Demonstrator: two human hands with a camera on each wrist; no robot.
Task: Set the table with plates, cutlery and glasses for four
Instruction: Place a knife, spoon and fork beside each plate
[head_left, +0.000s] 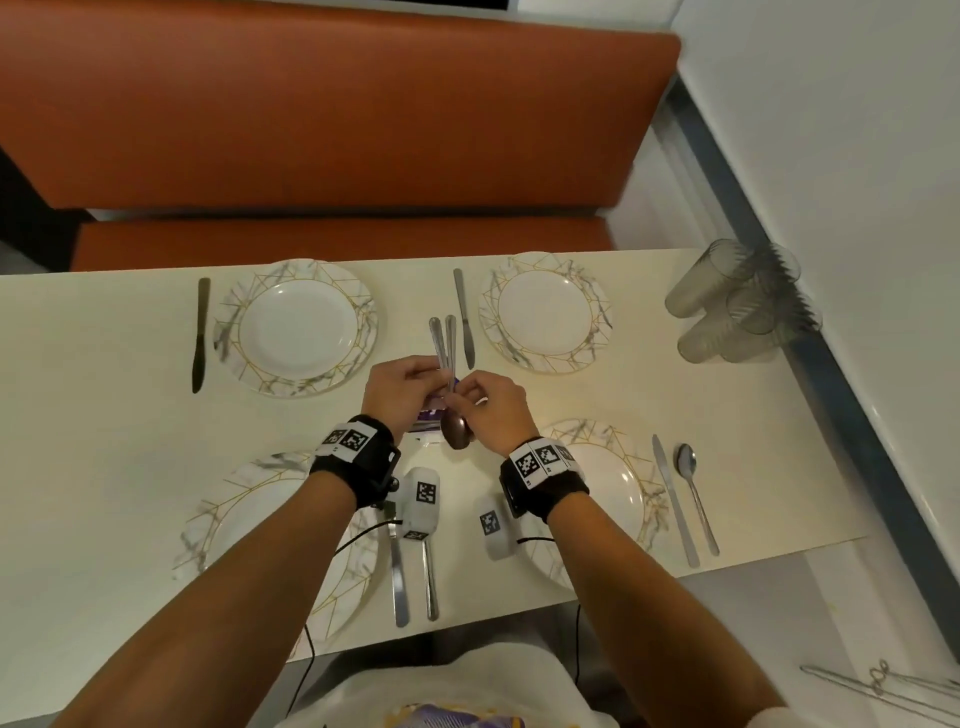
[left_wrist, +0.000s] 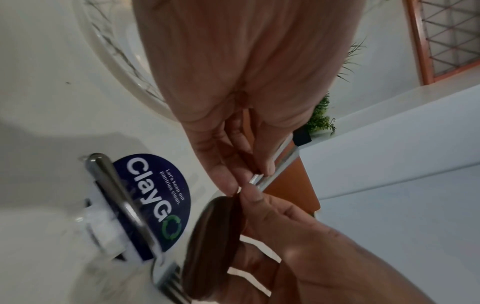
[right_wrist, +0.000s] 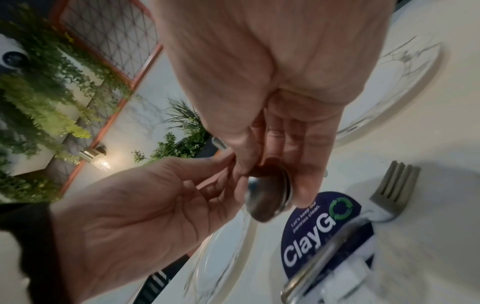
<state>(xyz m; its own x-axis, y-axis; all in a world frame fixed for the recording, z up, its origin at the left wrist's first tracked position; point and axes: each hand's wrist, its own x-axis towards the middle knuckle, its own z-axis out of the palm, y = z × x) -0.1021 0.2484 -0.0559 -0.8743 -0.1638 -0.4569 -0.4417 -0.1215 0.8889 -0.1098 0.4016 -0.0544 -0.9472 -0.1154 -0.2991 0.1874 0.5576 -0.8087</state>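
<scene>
Over the middle of the cream table (head_left: 104, 467), both hands hold a small bundle of metal spoons (head_left: 451, 358), handles pointing away and bowls (head_left: 456, 431) toward me. My left hand (head_left: 439, 371) pinches the shafts from the left. My right hand (head_left: 458, 397) pinches them just above the bowls. The stacked bowls (right_wrist: 270, 197) sit under my right fingers, and the left wrist view shows both hands' fingertips meeting at the necks (left_wrist: 255, 179). Four marble-rimmed plates lie on the table: far left (head_left: 358, 291), far right (head_left: 493, 291), near left (head_left: 218, 509), near right (head_left: 639, 478).
Knives lie beside the far plates (head_left: 200, 332) (head_left: 464, 317). A knife (head_left: 675, 499) and spoon (head_left: 693, 493) lie right of the near right plate; a knife (head_left: 399, 582) and another piece lie by the near left plate. Several clear glasses (head_left: 743, 306) cluster far right. A fork (right_wrist: 394, 185) lies by a blue sticker (right_wrist: 319, 232).
</scene>
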